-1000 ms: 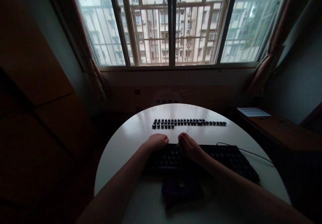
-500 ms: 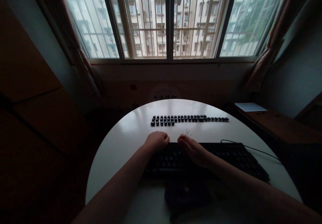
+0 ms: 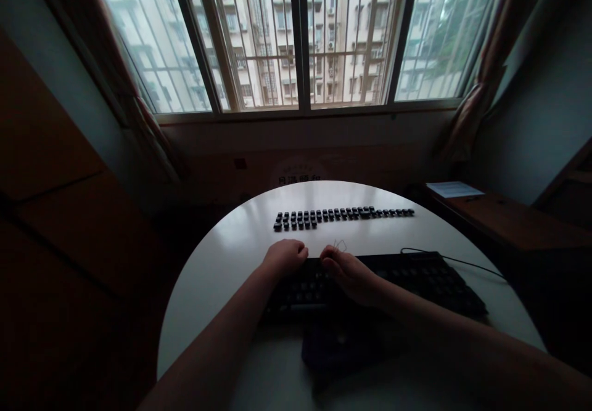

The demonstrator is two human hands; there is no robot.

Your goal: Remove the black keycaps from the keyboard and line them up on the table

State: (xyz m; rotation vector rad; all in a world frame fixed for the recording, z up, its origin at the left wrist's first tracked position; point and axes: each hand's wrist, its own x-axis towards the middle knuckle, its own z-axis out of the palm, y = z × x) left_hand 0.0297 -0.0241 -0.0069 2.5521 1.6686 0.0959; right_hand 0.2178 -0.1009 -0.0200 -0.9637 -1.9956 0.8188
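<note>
A black keyboard (image 3: 432, 275) lies across the white round table (image 3: 208, 294). At its back left edge is my left hand (image 3: 285, 257), closed with the fingers curled under; what they grip, if anything, is hidden. My right hand (image 3: 345, 272) is closed in a pinch over the middle of the keyboard. Thin wire loops of a keycap puller (image 3: 340, 246) stick out beyond its fingers; the rest of the tool is hidden. Beyond both hands, several black keycaps (image 3: 324, 215) stand in rows on the table.
In front of the keyboard lies a dark purple object (image 3: 342, 346), too dim to name. A black cable (image 3: 472, 265) runs from the keyboard's back toward the right table edge. Paper (image 3: 456, 189) lies on a brown desk (image 3: 509, 220) at the right, below a barred window (image 3: 300, 47).
The camera view has shifted slightly. Both hands stay close to the same places on the keyboard; the wire loops by my right hand have turned a little. The keycap rows look the same.
</note>
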